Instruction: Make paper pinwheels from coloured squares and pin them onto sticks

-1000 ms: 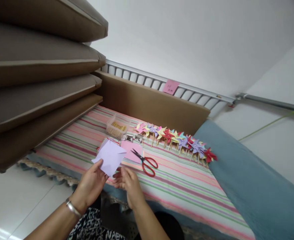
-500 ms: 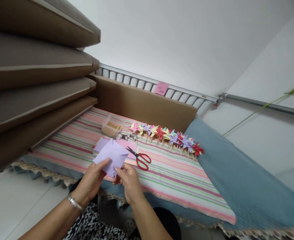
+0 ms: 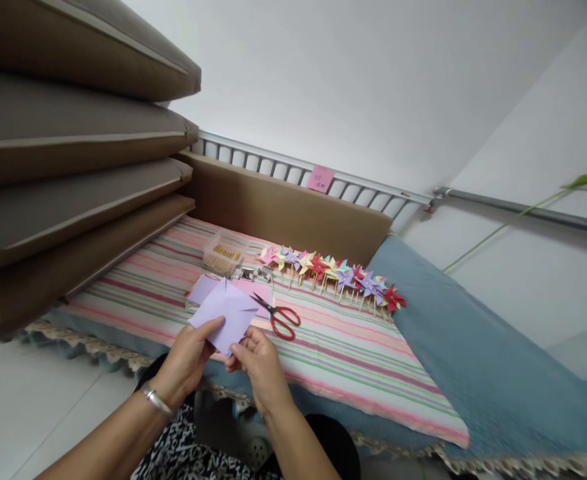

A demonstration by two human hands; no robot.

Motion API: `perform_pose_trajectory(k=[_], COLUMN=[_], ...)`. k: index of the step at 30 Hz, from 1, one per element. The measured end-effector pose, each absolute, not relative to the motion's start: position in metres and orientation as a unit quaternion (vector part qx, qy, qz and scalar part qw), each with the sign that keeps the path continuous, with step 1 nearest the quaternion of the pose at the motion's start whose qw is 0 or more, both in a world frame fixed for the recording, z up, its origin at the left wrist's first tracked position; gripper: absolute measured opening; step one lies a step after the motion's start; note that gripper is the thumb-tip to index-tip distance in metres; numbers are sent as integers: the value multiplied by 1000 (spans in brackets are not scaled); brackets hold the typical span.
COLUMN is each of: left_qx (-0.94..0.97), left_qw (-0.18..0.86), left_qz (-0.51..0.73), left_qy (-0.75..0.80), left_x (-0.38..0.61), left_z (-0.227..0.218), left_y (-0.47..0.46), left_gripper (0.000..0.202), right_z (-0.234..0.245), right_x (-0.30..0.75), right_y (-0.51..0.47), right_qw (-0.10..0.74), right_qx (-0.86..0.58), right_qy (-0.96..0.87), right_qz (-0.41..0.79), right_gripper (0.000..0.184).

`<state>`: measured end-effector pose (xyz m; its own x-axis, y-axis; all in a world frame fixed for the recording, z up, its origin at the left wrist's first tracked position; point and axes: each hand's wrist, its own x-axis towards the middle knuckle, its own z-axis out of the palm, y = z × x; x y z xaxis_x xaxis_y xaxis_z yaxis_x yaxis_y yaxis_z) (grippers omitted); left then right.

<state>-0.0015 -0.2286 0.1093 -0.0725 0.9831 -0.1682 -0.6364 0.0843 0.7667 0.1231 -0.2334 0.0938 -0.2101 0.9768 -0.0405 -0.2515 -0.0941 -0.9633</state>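
A square of lilac paper (image 3: 230,315) with slits cut in from its corners is held up over the front of the striped cloth. My left hand (image 3: 192,350) pinches its lower left side, thumb on top. At the lower right corner, the thumb and fingers of my right hand (image 3: 256,360) grip the sheet. Just right of the paper lie red-handled scissors (image 3: 279,315), their blades resting on pink paper sheets (image 3: 258,293). Behind the held sheet is a stack of lilac paper (image 3: 202,290), partly hidden by it.
A clear plastic box (image 3: 223,253) holds small yellowish pieces, with metal clip-like items (image 3: 253,273) beside it. Paper pinwheels (image 3: 343,277) on sticks lie in a row at the back right. Stacked cushions (image 3: 83,153) rise at the left. A brown board (image 3: 283,200) stands behind.
Both hands keep hold of the lilac paper, which has shifted and turned very slightly. The scissors and pinwheels stay where they were on the cloth.
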Motion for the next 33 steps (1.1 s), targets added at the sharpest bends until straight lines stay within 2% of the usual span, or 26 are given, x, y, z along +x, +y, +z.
perform_pose_trajectory(k=[5,10,13,16,20,27,33], left_qx=[230,215,211,221,230,259,267], left_qw=[643,633,634,641,640,626,618], left_qz=[630,640,639,634,634,619,628], left_qy=[370,379,380,372,369,397,390], left_x=[-1,-4,-4,0,5,6,8], left_z=[111,108,108,111,115,109,107], left_y=[-231,-231,-233,-236,-240,-242,-242], left_gripper=[20,22,22,22,21,18,19], right_z=[88,87,93,99,100,106,112], right_x=[123,133,140,140,135,133,132], right_y=[-235,-242,-251,-259,-265,-263,-265], right_qw=[499,523,543,513,470,470,439], right_qx=[-420,-466,-481,-432,-398,-396,-422], right_qy=[-466,-482,-595,-729,-788,-787,-788], right_qz=[597,527,345,138,19,54,91], right_gripper=[31,15,3,19,35,19,12])
